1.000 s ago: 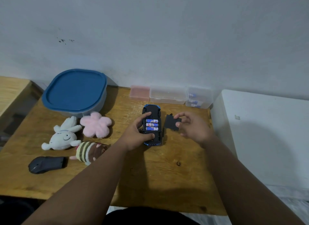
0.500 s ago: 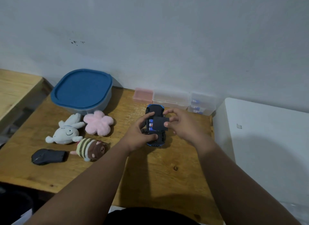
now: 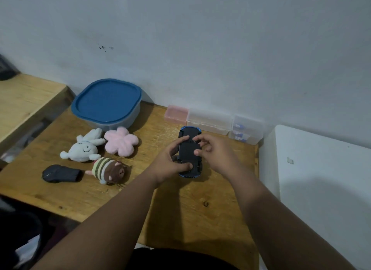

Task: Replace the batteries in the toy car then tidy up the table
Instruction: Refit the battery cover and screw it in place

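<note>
A blue toy car (image 3: 189,134) lies upside down on the wooden table (image 3: 180,213), its black underside facing up. The black battery cover now lies over the compartment, and no batteries show. My left hand (image 3: 170,163) grips the car from the left, index finger on its top and thumb at its near end. My right hand (image 3: 214,153) presses its fingertips and thumb on the cover from the right.
A blue-lidded container (image 3: 107,103) stands at the back left. Near it lie a white bunny plush (image 3: 84,148), a pink flower plush (image 3: 121,142), a striped plush (image 3: 109,169) and a black mouse (image 3: 61,174). Small plastic boxes (image 3: 209,121) line the wall. A white surface (image 3: 325,179) adjoins the right edge.
My right hand carried the black cover from beside the car onto the battery compartment and now presses it there. The batteries have gone out of sight under it. The left hand kept its grip.
</note>
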